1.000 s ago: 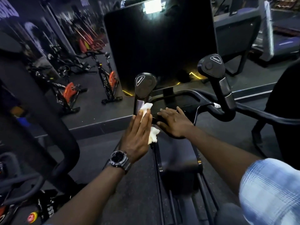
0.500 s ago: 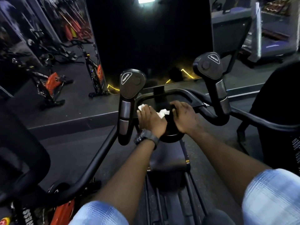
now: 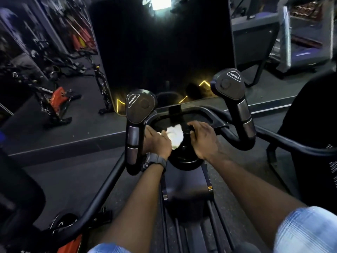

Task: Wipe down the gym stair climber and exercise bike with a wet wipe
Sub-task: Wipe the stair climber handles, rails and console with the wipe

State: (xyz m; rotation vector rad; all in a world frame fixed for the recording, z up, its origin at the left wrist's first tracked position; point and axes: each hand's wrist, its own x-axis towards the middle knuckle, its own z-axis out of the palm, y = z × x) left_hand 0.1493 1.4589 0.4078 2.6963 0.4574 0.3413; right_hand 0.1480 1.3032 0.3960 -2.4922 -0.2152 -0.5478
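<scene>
A black exercise machine fills the middle, with two upright handles marked "RESISTANCE", the left handle and the right handle. Between them lies a round black console tray. My left hand, with a dark watch on the wrist, holds a crumpled white wet wipe against the tray's left part. My right hand grips the tray's right rim with curled fingers. A big dark screen rises behind the handles.
Spin bikes with orange parts stand on the dark floor at the left. A raised floor ledge runs across. A black machine arm slants to the lower left. A treadmill and a dark bulk stand at the right.
My left hand left the left handle and brought the wipe down onto the console tray. The wipe now shows more, bunched between both hands. My right hand stays on the tray rim.
</scene>
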